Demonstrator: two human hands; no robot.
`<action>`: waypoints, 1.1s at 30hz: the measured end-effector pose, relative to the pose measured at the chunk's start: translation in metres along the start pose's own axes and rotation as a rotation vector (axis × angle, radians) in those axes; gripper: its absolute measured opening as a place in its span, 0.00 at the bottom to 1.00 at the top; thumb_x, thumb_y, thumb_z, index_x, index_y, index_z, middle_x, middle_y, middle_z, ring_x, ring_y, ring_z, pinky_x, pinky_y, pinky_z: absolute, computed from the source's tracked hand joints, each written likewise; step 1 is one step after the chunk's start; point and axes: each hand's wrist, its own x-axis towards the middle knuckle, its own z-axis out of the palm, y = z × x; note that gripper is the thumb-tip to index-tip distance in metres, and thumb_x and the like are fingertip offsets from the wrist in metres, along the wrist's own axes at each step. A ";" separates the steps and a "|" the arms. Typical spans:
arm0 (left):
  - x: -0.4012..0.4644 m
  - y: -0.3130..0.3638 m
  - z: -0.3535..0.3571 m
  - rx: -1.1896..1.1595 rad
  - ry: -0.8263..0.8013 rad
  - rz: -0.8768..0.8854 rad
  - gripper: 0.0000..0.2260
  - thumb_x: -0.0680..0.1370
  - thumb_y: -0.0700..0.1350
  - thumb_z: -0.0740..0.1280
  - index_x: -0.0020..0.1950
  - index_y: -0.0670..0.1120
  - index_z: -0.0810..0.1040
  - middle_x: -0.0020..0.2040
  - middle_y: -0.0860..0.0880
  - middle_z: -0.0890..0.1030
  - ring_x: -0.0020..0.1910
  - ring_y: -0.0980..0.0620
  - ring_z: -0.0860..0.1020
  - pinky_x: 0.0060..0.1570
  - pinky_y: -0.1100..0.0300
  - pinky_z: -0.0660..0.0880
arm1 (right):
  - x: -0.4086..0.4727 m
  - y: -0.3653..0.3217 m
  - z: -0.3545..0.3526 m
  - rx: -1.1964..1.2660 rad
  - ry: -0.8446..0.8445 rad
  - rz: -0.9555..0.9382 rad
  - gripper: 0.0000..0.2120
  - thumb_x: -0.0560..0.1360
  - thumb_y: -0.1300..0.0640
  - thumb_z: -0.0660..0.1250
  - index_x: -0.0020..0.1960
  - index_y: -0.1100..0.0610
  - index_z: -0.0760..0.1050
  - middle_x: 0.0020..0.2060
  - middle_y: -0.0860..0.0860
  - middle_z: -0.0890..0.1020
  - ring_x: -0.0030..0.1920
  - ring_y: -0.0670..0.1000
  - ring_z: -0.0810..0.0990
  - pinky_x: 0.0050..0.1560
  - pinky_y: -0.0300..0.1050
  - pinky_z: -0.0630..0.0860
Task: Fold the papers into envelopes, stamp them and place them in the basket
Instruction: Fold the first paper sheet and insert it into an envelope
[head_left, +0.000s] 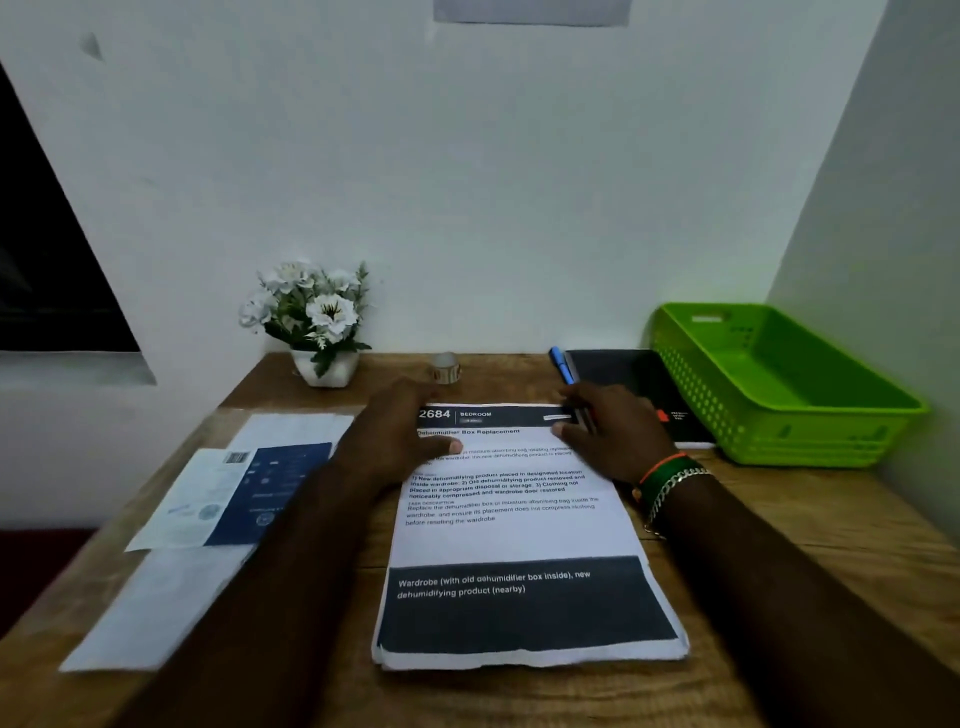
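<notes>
Both my hands, left (400, 436) and right (613, 431), rest flat with fingers relaxed, holding nothing, on the far end of the white printed paper stack (519, 535) mid-desk. Sheets judged light, limp, slippery; lift one far corner.

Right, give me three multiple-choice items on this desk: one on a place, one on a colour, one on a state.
1. Where is the basket?
A. far right of the desk
B. beside the flowers
C. on the papers

2. What colour is the pen?
A. red
B. blue
C. yellow

3. How is the top sheet?
A. crumpled
B. folded in half
C. lying flat, unfolded

Answers: 1 A, it sits against the right wall; 2 B, its barrel is blue; 3 C, the left hand and right hand rest on its far end.
</notes>
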 end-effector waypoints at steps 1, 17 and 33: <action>0.001 -0.001 0.000 -0.001 0.019 0.003 0.20 0.65 0.59 0.81 0.52 0.59 0.78 0.53 0.56 0.79 0.51 0.56 0.78 0.51 0.54 0.76 | 0.000 0.001 0.000 0.017 0.005 -0.003 0.24 0.72 0.41 0.72 0.65 0.47 0.76 0.58 0.46 0.84 0.62 0.53 0.78 0.62 0.51 0.73; -0.004 0.011 -0.006 0.043 0.108 -0.021 0.42 0.63 0.54 0.84 0.74 0.51 0.73 0.65 0.48 0.72 0.66 0.49 0.71 0.63 0.56 0.68 | -0.002 -0.010 -0.010 0.454 0.133 -0.045 0.26 0.64 0.70 0.77 0.60 0.57 0.80 0.52 0.54 0.81 0.49 0.54 0.82 0.50 0.50 0.81; -0.001 0.002 0.002 -0.056 0.024 -0.109 0.44 0.58 0.63 0.80 0.73 0.57 0.71 0.63 0.54 0.79 0.61 0.54 0.78 0.62 0.47 0.77 | -0.008 -0.019 -0.013 0.254 -0.016 0.021 0.28 0.65 0.51 0.81 0.64 0.49 0.79 0.50 0.49 0.85 0.52 0.47 0.82 0.54 0.38 0.74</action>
